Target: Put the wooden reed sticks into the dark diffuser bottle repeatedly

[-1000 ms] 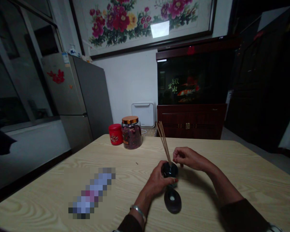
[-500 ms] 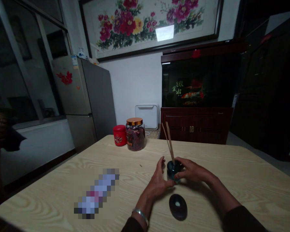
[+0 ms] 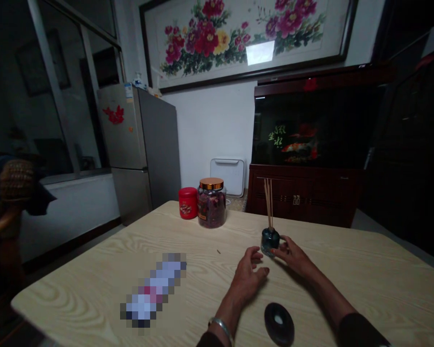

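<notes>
A small dark glass bottle (image 3: 269,240) with thin reed sticks (image 3: 268,202) standing upright in it sits on the light wooden table (image 3: 94,284). My right hand (image 3: 292,254) is closed round the bottle from its right side. My left hand (image 3: 249,277) rests on the table just left of the bottle, fingers loosely apart and holding nothing. A dark oval lid or stone (image 3: 278,322) lies on the table nearer to me, between my forearms.
A glass jar with a copper lid (image 3: 211,202) and a small red tin (image 3: 187,203) stand at the table's far edge. A blurred-out oblong object (image 3: 152,289) lies at the left. A fridge (image 3: 137,149), a fish tank cabinet (image 3: 311,159) and a chair (image 3: 7,217) surround the table.
The bottle with sticks has moved away from me across the table, my right hand going with it. My left hand has let go and dropped back. The view has shifted.
</notes>
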A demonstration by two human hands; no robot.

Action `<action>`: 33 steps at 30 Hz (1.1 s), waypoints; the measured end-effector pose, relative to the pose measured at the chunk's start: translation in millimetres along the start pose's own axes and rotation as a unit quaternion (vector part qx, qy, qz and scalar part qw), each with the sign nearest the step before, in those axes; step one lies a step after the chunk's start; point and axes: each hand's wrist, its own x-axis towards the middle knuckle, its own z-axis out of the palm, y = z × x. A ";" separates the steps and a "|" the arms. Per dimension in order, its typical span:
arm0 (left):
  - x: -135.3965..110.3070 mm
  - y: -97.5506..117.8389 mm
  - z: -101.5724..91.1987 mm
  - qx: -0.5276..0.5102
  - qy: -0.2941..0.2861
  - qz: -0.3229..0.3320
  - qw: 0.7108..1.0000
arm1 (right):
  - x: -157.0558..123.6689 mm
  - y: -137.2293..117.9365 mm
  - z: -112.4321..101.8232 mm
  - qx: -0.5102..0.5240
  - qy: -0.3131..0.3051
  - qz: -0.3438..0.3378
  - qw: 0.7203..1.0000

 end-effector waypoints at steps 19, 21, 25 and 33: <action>-26.7 138.6 -6.1 -0.292 -0.106 0.020 0.950 | -94.6 -145.4 -104.8 0.379 0.052 -0.084 0.920; -30.6 176.4 -8.2 -0.377 -0.135 0.074 0.913 | -102.7 -183.7 -132.2 0.483 0.010 -0.143 0.864; -37.1 231.5 -9.3 -0.458 -0.178 0.165 0.856 | -116.5 -234.2 -167.1 0.571 -0.035 -0.218 0.791; -39.9 239.3 -6.1 -0.527 -0.210 0.238 0.788 | -128.6 -229.6 -157.0 0.616 -0.035 -0.252 0.745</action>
